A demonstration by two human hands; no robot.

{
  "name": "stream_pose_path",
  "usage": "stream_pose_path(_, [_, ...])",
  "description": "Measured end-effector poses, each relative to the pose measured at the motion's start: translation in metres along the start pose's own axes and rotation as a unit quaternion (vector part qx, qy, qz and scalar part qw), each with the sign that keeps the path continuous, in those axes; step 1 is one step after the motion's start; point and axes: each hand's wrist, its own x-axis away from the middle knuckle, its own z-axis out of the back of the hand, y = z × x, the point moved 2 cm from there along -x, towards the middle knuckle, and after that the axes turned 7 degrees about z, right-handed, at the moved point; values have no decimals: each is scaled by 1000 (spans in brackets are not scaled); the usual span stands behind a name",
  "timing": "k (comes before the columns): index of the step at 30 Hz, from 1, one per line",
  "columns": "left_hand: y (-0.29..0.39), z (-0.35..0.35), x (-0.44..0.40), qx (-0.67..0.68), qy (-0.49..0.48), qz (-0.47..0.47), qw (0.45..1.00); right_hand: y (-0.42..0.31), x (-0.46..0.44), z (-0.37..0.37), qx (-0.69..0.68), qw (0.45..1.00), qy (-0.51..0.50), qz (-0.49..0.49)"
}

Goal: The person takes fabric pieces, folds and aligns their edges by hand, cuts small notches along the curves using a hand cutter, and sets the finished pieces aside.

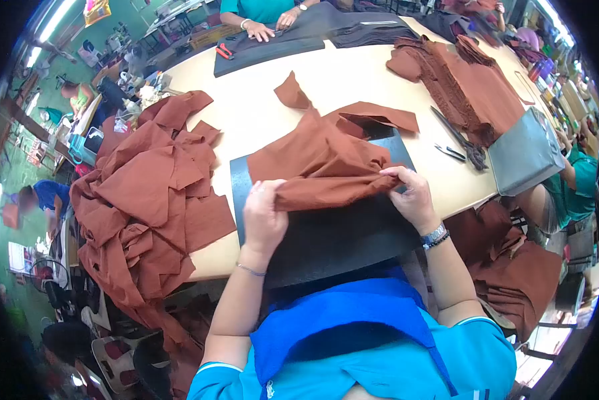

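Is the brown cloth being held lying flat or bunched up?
Bunched along the near edge: the brown cloth shows folds between left grip and right grip.

A person's bare left hand [265,205], fingers curled, is at nine o'clock; the bare right hand [413,195] pinches between thumb and fingers at three. The bare left forearm [245,283] points toward one o'clock, the bare right forearm [449,275] toward eleven.

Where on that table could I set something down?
Bare tabletop shows between the held brown cloth and dark fabric stack opposite, plus a strip between the left cloth heap and dark board. Brown pieces and shears crowd the right.
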Motion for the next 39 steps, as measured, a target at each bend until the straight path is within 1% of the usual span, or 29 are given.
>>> stream_pose_path(2, [-5,24,3,-22,38,-9,999,-1,4,2,23,999,-13,32])
stream_pose_path(3, [-11,36,6,-32,57,-12,998,-3,6,2,19,1000,-20,11])
stream_pose_path(6, [-26,70,17,124,102,82,984,-8,13,-5,-14,997,-50,-61])
stream_pose_path(7, [-33,79,22,141,94,105,980,-12,11,-6,-3,998,-47,-28])
stream_pose_path(9, [-35,87,33,148,68,81,983,-20,0,-8,21,998,-40,39])
stream_pose_path(12, [-31,75,58,219,25,139,965,-23,-15,-22,33,991,-99,79])
stream_pose_path(13, [-27,71,63,210,5,113,971,-22,-21,-30,29,990,-112,85])
stream_pose_path(15, [-13,60,73,235,-24,127,963,-16,-32,-50,23,985,-138,99])
stream_pose_path(16, [-13,49,82,278,-30,139,950,-13,-39,-61,7,982,-160,103])
stream_pose_path(17, [-15,42,89,320,-36,150,935,-10,-43,-68,9,982,-172,84])
stream_pose_path(19, [-10,46,90,321,-98,167,927,-13,-57,-79,13,980,-195,48])
stream_pose_path(20, [-7,50,89,334,-119,174,919,-12,-62,-84,-10,983,-179,28])
stream_pose_path(23, [11,70,82,371,-181,196,890,14,-73,-99,143,983,-72,86])
stream_pose_path(24, [16,77,80,383,-202,203,878,16,-77,-95,157,984,-50,63])
stream_pose_path(25, [18,84,79,393,-200,213,872,17,-79,-91,143,989,1,41])
stream_pose_path(26, [21,92,77,402,-198,223,866,22,-80,-85,134,991,-22,16])
stream_pose_path(27, [20,101,75,408,-172,236,865,29,-78,-77,124,991,-45,-10])
stream_pose_path(28, [18,112,74,415,-146,250,863,31,-75,-69,124,991,-38,12])
stream_pose_path(30, [-1,132,67,374,-120,220,893,34,-64,-56,128,989,-46,56])
stream_pose_path(31, [-12,140,57,326,-120,173,922,31,-57,-46,122,989,-50,69])
stream_pose_path(32, [-19,146,52,334,-78,178,922,31,-49,-38,120,989,-47,66])
stream_pose_path(33, [-23,151,48,341,-37,184,921,32,-41,-29,118,990,-43,63])
stream_pose_path(35, [-48,155,49,440,122,238,857,36,-24,-12,134,988,-46,54])
stream_pose_path(36, [-55,164,42,353,143,213,900,38,-16,-4,153,986,-51,51])
stream_pose_path(37, [-57,176,32,242,116,180,946,37,-11,3,171,982,-57,48])
stream_pose_path(38, [-62,189,22,128,88,143,978,32,-8,9,175,981,-70,54])
stream_pose_path(39, [-84,200,11,60,102,130,984,25,-5,11,168,981,-74,66])
